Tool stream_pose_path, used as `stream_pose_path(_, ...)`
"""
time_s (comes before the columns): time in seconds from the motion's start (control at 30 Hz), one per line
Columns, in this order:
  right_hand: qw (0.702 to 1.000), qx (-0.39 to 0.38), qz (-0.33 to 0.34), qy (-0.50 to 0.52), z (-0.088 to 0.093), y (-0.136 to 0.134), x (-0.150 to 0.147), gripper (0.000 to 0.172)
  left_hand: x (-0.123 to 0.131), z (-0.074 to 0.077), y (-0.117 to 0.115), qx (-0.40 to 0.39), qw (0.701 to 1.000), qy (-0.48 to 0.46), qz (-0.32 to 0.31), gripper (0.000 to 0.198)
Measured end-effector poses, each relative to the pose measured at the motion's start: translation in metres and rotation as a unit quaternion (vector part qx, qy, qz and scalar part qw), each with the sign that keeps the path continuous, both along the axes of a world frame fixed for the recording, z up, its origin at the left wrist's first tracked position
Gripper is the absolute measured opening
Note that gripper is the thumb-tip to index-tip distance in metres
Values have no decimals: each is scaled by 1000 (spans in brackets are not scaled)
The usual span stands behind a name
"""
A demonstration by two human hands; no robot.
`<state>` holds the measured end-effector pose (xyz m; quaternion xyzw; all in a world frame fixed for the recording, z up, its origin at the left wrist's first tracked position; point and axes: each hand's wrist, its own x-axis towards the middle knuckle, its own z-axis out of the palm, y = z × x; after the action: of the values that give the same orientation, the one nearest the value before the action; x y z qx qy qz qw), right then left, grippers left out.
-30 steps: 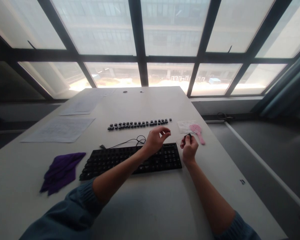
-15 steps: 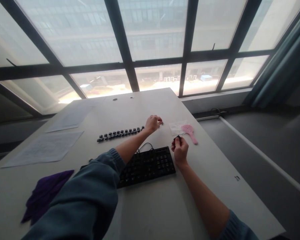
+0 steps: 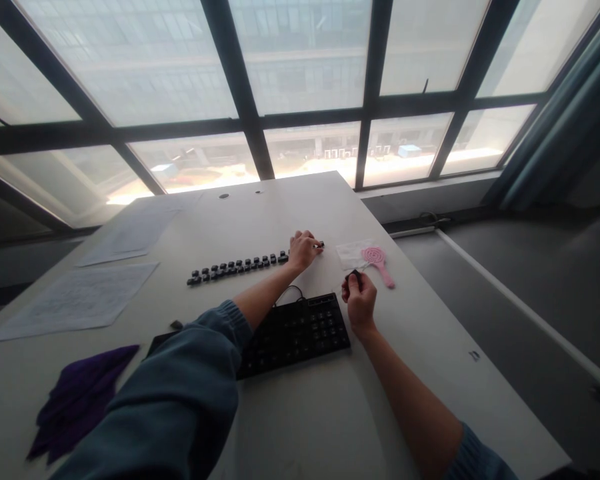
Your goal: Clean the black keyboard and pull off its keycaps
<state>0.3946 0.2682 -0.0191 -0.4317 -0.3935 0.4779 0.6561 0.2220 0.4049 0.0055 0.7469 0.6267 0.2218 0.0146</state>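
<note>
My left hand (image 3: 304, 251) reaches over the black keyboard (image 3: 300, 337) to the right end of a double row of loose dark keycaps (image 3: 237, 267). Its fingertips are pinched at a small dark keycap (image 3: 321, 245). Beside the keyboard's upper right corner, my right hand (image 3: 360, 297) is closed around a small black object (image 3: 353, 275), from which a thin light wire seems to stick out. The left sleeve covers the keyboard's left part, and my left hand hides some of the row.
A pink brush (image 3: 379, 265) lies by a clear plastic bag (image 3: 353, 255) at the right. Paper sheets (image 3: 75, 300) and a purple cloth (image 3: 83, 397) lie at the left. A small dark piece (image 3: 176, 325) sits above the keyboard's left end. Windows stand behind the table (image 3: 300, 200).
The fingers of my left hand have closed in and come down at the keycap by the row's end. My right hand keeps its hold. The view has shifted slightly.
</note>
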Motion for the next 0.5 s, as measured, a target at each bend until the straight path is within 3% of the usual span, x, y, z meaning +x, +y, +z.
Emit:
stream_pose_path(0.17,983,93,31,-155,0,0,11,24,-5,6,-6,14,1000,-10,-3,19)
stream_pose_path(0.3,959,138,89,-233,-1,1,17,19,-9,21,-19,34,999,-20,4,20)
stream_pose_path(0.4,948,143,120,-257,-2,1,17,19,-9,38,-41,49,998,-37,-7,17)
stream_pose_path(0.5,939,148,139,-278,-1,1,19,19,-3,49,-77,41,997,-49,-48,18)
